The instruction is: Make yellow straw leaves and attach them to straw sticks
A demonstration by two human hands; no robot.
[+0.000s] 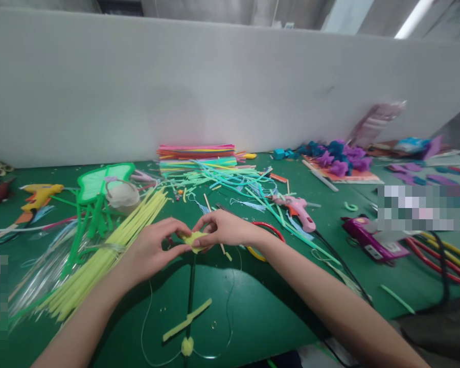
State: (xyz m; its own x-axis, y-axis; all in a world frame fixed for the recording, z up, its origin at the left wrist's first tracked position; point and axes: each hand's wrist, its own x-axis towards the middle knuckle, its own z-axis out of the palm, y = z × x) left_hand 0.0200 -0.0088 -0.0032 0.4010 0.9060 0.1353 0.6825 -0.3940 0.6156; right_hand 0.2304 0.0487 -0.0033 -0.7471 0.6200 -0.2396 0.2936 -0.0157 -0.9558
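Observation:
My left hand point(164, 243) and my right hand point(220, 230) meet above the green table, each pinching a small yellow fuzzy piece point(193, 241) between thumb and fingers. Below it a thin dark stick point(192, 286) runs toward the table's front edge. A yellow fuzzy knot point(187, 346) sits near the stick's lower end, with a thin clear string point(230, 327) looping out on both sides. One bent yellow strip point(187, 320) lies across the stick. Beside my left forearm rests a bundle of yellow pipe cleaners point(111, 255).
On the green table point(253, 306), a pink glue gun point(299, 212) lies right and a yellow glue gun point(42, 195) left. Colored pipe cleaners point(195, 152) are piled at the back. Purple and blue fuzzy pieces point(339, 157) and a purple device point(371, 240) are on the right.

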